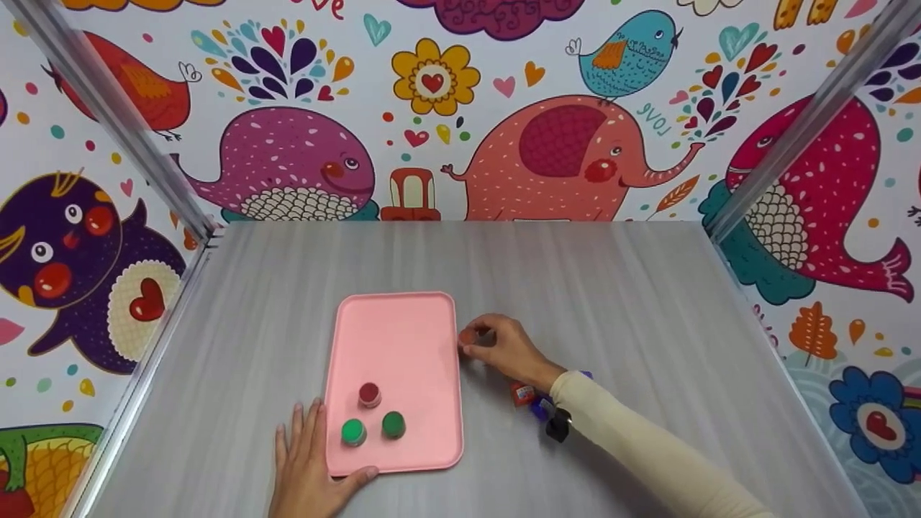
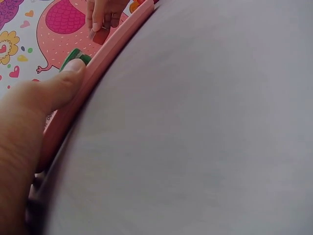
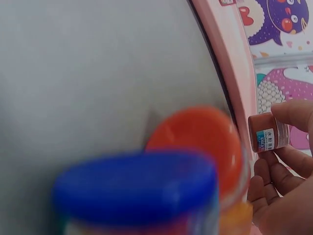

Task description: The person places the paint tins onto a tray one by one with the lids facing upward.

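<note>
My right hand (image 1: 507, 349) pinches a small brown-orange paint jar (image 3: 268, 132) between thumb and fingers, just off the right edge of the pink tray (image 1: 396, 345). The jar has a printed label and is tipped on its side in the right wrist view. Inside the tray's near half stand a dark red-capped jar (image 1: 369, 394), a bright green-capped jar (image 1: 353, 432) and a dark green-capped jar (image 1: 393, 424). My left hand (image 1: 309, 467) rests at the tray's near left corner, fingers straight along its left side, thumb (image 2: 61, 85) against the near rim.
An orange paint jar (image 1: 523, 393) and a blue one (image 1: 540, 409) lie by my right forearm, partly covered by it. A black object (image 1: 557, 426) is beside them at the sleeve. Patterned walls (image 1: 432, 144) and metal posts (image 1: 784, 129) bound the grey table (image 1: 590, 273).
</note>
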Demonstrator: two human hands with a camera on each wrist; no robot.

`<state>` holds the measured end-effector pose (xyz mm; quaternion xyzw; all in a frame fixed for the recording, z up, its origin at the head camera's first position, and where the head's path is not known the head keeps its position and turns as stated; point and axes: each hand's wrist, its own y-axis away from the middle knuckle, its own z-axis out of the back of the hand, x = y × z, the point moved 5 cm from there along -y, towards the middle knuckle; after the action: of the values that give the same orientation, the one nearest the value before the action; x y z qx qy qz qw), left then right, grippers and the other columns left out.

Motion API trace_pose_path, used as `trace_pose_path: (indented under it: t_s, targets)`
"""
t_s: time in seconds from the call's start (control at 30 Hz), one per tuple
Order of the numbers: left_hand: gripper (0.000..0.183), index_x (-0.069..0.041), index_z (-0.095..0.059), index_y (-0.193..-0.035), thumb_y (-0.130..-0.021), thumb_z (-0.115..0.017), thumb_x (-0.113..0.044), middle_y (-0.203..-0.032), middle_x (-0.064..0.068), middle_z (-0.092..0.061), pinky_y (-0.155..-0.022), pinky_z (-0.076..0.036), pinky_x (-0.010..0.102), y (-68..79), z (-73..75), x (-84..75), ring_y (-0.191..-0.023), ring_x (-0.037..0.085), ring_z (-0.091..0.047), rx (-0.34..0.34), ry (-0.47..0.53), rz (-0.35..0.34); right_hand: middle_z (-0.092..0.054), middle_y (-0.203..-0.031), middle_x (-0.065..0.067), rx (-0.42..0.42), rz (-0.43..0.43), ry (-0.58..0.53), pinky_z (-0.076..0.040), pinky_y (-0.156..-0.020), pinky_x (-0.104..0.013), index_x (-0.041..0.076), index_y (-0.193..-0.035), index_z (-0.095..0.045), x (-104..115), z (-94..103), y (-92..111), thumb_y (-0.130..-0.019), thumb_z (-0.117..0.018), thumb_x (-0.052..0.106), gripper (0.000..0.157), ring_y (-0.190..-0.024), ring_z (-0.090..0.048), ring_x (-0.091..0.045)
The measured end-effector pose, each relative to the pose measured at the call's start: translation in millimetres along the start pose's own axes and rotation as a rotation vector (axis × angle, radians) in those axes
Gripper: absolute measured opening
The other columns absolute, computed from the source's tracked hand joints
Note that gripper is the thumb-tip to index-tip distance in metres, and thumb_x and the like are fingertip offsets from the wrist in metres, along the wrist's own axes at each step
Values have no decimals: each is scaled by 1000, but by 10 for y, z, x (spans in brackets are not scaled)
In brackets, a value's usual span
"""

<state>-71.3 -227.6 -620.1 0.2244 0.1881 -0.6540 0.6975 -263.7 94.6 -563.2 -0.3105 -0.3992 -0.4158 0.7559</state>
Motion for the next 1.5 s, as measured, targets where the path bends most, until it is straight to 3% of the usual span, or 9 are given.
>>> trace_pose_path:
  t_s: [0.47, 0.67, 0.87, 1.1, 1.5]
  targets:
    - [139, 1, -19, -172, -80, -80, -82, -177, 30, -25, -130, 20, 62, 19, 2, -3, -165, 57, -10, -99, -32, -52, -71, -112, -6, 51, 7, -23, -60, -92, -41, 4, -124, -76, 108, -378, -119, -98, -86, 12, 29, -101, -66, -29]
    - [139, 1, -18, -172, -80, -80, -83, -176, 32, -25, -129, 22, 61, 24, -12, 21, -165, 56, -10, -87, -31, -36, -70, -115, -1, 87, 2, -4, -58, -93, -33, 9, -127, -76, 167, -550, -149, -99, -85, 14, 31, -105, -64, -22]
    - [142, 2, -16, -173, -80, -78, -85, -177, 32, -22, -129, 22, 62, 6, -10, 35, -165, 57, -7, -52, -25, -21, -70, -119, -2, 101, 27, -4, -59, -98, -33, 7, -129, -75, 221, -690, -176, -98, -85, 12, 33, -109, -63, -20]
    - [142, 1, -17, -173, -79, -77, -88, -179, 30, -21, -129, 23, 60, 2, -20, 14, -166, 56, -5, -34, -12, -6, -71, -116, -1, 124, 60, 13, -57, -94, -31, 8, -129, -75, 253, -830, -201, -98, -85, 14, 33, -107, -61, -20]
    - [139, 3, -21, -172, -80, -78, -85, -177, 30, -25, -131, 17, 61, 22, -3, 12, -165, 56, -10, -85, -36, -44, -72, -112, 3, 155, 92, 39, -54, -94, -29, 12, -124, -77, 339, -1096, -269, -98, -85, 14, 26, -107, -59, -18]
